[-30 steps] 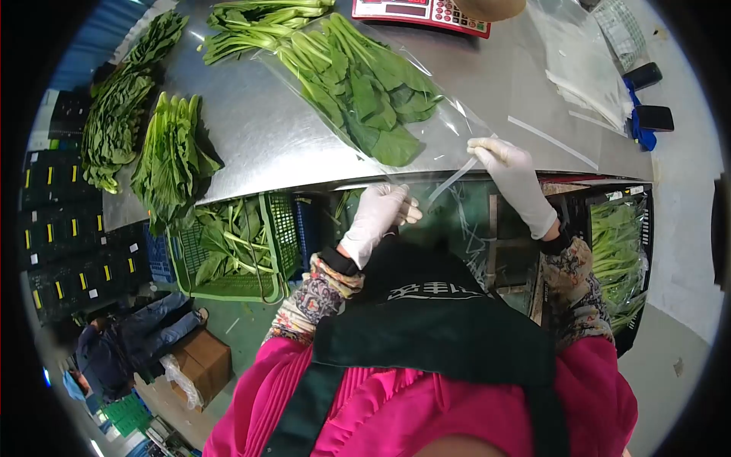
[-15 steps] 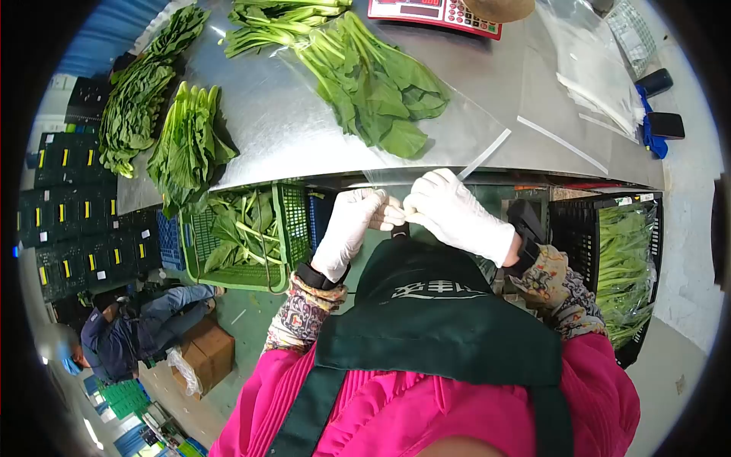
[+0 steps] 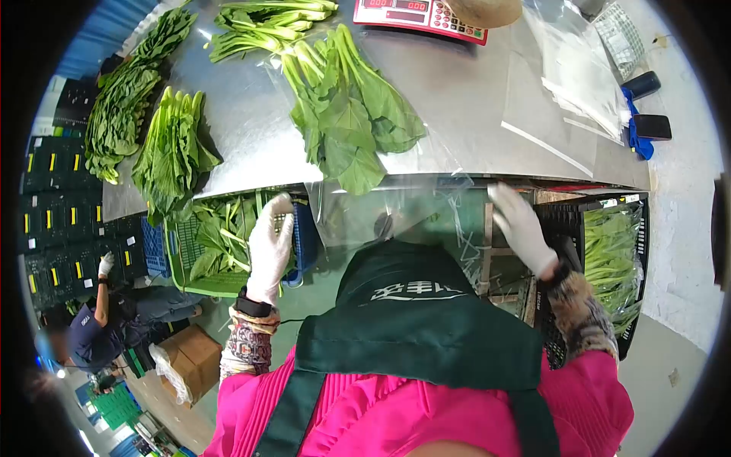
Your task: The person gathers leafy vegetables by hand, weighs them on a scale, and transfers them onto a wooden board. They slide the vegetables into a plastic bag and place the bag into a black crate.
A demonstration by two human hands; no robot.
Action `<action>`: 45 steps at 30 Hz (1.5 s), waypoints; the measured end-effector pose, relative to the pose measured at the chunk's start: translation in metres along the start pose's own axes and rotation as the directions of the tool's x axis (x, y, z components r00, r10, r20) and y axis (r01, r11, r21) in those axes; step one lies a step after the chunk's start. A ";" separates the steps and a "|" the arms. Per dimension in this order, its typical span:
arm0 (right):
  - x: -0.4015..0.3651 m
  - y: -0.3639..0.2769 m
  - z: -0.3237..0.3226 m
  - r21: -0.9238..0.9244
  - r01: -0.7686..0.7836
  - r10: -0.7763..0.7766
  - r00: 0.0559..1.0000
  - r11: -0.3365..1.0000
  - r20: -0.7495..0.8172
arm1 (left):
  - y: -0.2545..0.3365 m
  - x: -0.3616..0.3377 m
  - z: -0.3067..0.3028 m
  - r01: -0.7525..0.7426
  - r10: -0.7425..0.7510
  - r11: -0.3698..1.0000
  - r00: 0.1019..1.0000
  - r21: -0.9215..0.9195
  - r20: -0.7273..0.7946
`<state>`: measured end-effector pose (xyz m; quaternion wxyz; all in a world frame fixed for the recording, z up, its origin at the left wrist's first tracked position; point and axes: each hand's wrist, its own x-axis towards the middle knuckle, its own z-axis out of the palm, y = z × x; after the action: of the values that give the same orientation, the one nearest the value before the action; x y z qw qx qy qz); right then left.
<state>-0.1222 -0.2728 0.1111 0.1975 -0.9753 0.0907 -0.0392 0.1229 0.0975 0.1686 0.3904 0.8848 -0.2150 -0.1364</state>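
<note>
My left hand [image 3: 270, 244], in a white glove, is raised beside the green basket with its fingers apart and nothing in it. My right hand [image 3: 521, 226], also gloved, is open in front of the table edge, left of the black crate. Between them a clear plastic bag [image 3: 358, 217] hangs over the table's front edge, its outline hard to make out. Leafy greens [image 3: 343, 114] lie on the metal table, partly under clear plastic, with their leaves toward me.
More bunches of greens [image 3: 171, 148] lie at the table's left. A red scale [image 3: 419, 17] and clear bags [image 3: 575, 68] are at the back. A green basket [image 3: 205, 286] and black crate [image 3: 643, 266] hold greens. A co-worker [image 3: 106, 327] is at lower left.
My hands have moved apart from their place together at the table edge and have opened. The plastic and the greens' leaf ends now hang over the edge. The co-worker's arm is raised toward the dark crates.
</note>
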 end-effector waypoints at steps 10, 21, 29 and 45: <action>0.146 -0.004 0.020 0.326 0.241 -0.305 0.938 0.914 0.162 | -0.018 0.029 0.015 -0.012 0.079 0.972 0.957 -0.235 0.278; 0.147 -0.037 0.043 0.762 -0.310 0.261 0.946 0.568 0.191 | -0.053 0.032 0.044 0.472 -0.356 0.505 0.877 -0.723 0.324; 0.151 -0.006 0.065 -0.169 0.387 -0.419 0.873 0.906 -0.248 | -0.058 0.041 0.048 0.549 -0.418 0.483 0.829 -0.682 0.371; 0.165 -0.036 0.031 -0.037 -0.434 0.435 0.897 0.900 0.076 | -0.012 0.077 0.079 -0.318 0.285 0.810 0.948 0.492 0.144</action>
<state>0.0491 -0.2602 0.1036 0.1958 -0.9330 0.2982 0.0470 0.1611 0.0171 0.1021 0.1526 0.9059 -0.3931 -0.0390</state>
